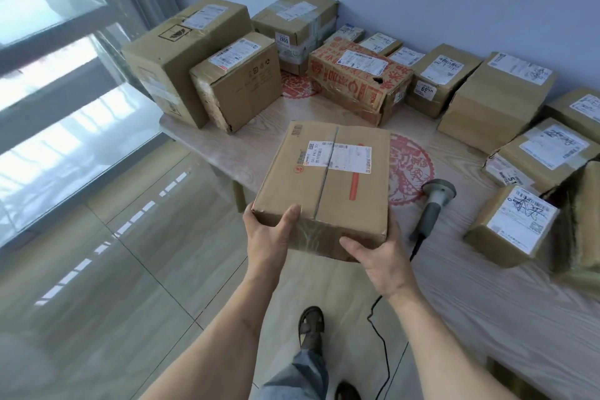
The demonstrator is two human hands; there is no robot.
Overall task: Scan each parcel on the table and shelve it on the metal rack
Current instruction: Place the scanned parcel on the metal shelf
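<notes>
Fingers (289,214) of both hands grip one parcel (324,185) (scanner (433,204) lies beside).

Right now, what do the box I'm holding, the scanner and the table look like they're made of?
The box looks like plain brown cardboard, matte, with a taped seam and a paper label. The scanner seems grey plastic, smooth with a dull sheen. The table shows pale wood grain; solid wood or laminate, I cannot tell.

Parcels (360,81) ring the bare table (259,143) centre.
</notes>
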